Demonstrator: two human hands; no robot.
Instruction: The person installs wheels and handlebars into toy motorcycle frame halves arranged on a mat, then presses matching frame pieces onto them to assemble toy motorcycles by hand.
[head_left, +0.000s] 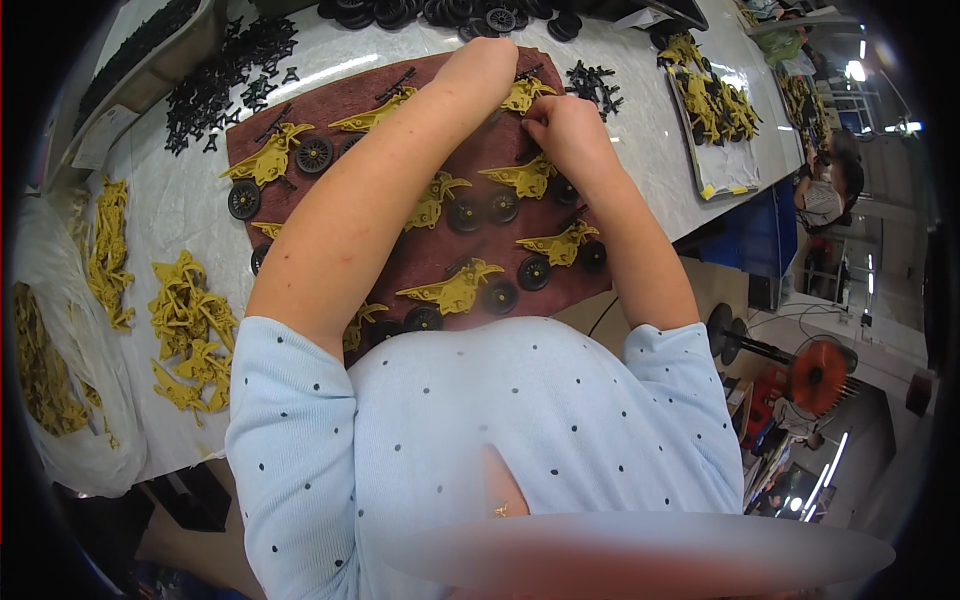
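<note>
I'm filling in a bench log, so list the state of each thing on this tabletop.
Left hand: over the cloth's far edge, fingers hidden
Right hand: fingers bent, near a yellow frame; grip unclear
Maroon cloth: spread out, bearing wheels
Loose yellow parts: heaped
Small black parts: scattered
Plastic bag: holding yellow pieces
Tray: loaded

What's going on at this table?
A person is working with both bare hands at the far side of a dark red cloth. The right hand is bent beside a yellow piece; the left hand is just beyond it, its fingertips hidden, so its grip can't be told. Nearer the person, more yellow pieces lie spread over the cloth with black wheels. A loose yellow heap sits to the left.
</note>
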